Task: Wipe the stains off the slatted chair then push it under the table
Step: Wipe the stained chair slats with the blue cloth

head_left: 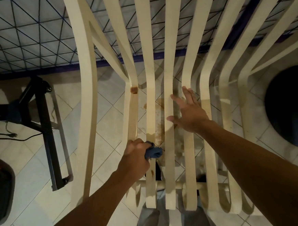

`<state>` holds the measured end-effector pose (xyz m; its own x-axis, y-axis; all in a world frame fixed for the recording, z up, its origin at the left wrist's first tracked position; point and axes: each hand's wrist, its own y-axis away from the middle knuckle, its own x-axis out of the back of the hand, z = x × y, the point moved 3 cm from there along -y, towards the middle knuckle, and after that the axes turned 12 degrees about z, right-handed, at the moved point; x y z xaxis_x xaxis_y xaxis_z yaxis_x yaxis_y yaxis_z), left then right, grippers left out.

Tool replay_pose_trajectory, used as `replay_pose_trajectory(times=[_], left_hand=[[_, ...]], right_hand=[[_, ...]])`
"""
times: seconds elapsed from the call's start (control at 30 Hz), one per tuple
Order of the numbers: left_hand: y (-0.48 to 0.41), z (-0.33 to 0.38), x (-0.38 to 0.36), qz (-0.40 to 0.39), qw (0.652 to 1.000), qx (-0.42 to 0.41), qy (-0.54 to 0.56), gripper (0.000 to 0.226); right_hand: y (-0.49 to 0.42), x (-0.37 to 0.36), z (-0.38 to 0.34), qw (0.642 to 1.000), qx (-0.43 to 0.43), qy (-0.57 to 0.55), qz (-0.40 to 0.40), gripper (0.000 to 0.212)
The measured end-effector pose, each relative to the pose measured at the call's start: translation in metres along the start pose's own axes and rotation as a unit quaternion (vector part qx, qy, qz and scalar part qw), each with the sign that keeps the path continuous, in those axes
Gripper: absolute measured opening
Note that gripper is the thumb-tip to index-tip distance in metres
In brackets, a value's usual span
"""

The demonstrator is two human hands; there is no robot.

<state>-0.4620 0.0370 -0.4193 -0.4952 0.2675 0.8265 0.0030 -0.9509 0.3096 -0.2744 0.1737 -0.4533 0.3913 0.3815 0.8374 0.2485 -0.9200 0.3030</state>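
Gripping cloth at slat edge, left hand | right hand splayed flat on chair

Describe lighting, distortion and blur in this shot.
Head view: dim, warm indoor light; the wide-angle lens bows the slatted chair outward; soft slat shadows fall on the tiled floor; the left hand gripping the blue cloth looks slightly soft.

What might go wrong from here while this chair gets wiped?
The brown stain further up one slat lies beyond the blue cloth bunched in the left hand, so it may get missed. The right hand rests open across narrow slats of the chair; it might slip into a gap. Brownish marks show on the floor under the seat, so drips may be landing there.
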Motion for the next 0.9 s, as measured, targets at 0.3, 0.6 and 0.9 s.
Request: replay_pose_trajectory(times=[0.3, 0.6, 0.9], left_hand=[[-0.028, 0.004, 0.006, 0.050, 0.998, 0.040, 0.007, 0.045], [0.026, 0.002, -0.005, 0.017, 1.000, -0.003, -0.010, 0.032], [0.028, -0.001, -0.003, 0.002, 0.996, 0.079, 0.033, 0.035]], right_hand=[[0.007, -0.003, 0.000, 1.000, -0.007, -0.008, 0.011, 0.081], [0.017, -0.013, -0.003, 0.999, -0.001, 0.040, 0.010, 0.069], [0.062, -0.009, -0.012, 0.999, -0.030, 0.039, -0.020, 0.069]])
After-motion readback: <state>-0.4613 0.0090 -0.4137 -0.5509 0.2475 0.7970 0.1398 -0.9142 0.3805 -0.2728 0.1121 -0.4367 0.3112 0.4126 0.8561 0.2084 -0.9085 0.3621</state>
